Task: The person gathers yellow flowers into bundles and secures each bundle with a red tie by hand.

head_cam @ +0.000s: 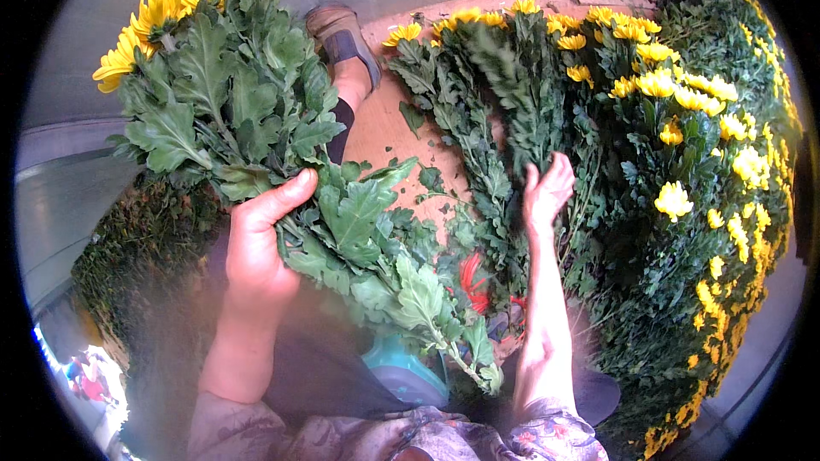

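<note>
My left hand point(266, 237) grips a bunch of yellow chrysanthemums point(237, 89) by its leafy stems. The flower heads face the upper left, and the cut ends slant down to the lower right, above my lap. Over on the right, my right hand point(549, 192) closes around a leafy chrysanthemum stem point(509, 83), blurred by motion. More yellow chrysanthemums point(448, 96) lie beside that stem on both sides, blooms pointing away from me. My fingers partly hide where the right hand meets the stem.
A deep pile of yellow chrysanthemums point(672, 198) fills the right side. Red ties point(473, 282) lie among leaves on the wooden board point(391, 134). My shod foot point(343, 38) rests beyond the left bunch. A teal plastic object point(407, 368) sits by my lap; a heap of greenery point(154, 230) lies at left.
</note>
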The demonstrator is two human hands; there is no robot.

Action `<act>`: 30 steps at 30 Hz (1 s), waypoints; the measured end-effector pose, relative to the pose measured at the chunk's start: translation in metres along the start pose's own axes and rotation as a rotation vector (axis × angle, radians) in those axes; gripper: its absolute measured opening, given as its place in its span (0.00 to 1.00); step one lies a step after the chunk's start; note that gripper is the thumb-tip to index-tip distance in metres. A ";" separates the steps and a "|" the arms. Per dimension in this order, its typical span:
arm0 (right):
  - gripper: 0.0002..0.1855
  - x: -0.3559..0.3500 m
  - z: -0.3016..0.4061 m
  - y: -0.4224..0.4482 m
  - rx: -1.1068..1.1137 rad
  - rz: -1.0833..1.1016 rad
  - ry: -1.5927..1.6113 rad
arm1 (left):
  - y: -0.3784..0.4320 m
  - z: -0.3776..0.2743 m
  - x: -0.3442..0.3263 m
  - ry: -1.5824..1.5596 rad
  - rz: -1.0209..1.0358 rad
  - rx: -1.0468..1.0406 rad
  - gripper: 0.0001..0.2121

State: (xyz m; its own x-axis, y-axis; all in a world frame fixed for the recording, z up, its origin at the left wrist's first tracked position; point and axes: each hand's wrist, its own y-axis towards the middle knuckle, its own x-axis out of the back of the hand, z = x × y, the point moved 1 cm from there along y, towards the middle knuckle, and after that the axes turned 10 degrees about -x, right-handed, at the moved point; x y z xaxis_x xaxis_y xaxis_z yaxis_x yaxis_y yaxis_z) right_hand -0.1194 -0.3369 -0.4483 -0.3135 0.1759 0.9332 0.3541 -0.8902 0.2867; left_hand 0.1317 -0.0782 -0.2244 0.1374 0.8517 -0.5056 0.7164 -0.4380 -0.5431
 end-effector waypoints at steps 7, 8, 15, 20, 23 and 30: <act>0.24 -0.052 0.036 -0.031 -0.140 0.537 0.266 | -0.007 -0.008 -0.013 -0.042 0.019 0.107 0.13; 0.21 -0.053 0.028 -0.028 -0.220 0.554 0.409 | -0.006 -0.007 -0.010 -0.001 0.019 0.066 0.13; 0.23 -0.004 -0.019 -0.022 -0.417 0.617 0.911 | -0.007 -0.006 -0.006 0.073 0.028 0.015 0.13; 0.24 -0.012 -0.009 -0.060 -0.128 0.756 0.480 | -0.005 -0.003 -0.007 0.046 0.014 0.031 0.13; 0.24 -0.007 0.025 -0.065 0.074 0.604 0.388 | -0.006 -0.003 -0.007 0.107 0.005 -0.001 0.13; 0.31 -0.057 0.014 0.018 -0.063 0.322 -0.051 | -0.004 0.005 -0.010 0.118 0.027 -0.008 0.13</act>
State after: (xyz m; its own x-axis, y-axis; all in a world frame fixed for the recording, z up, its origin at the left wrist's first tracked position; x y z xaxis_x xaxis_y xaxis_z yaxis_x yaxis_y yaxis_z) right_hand -0.0827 -0.3567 -0.4933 -0.1491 -0.0992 0.9838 0.3717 -0.9276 -0.0372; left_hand 0.1241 -0.0862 -0.2202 0.2359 0.8679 -0.4371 0.7168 -0.4591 -0.5248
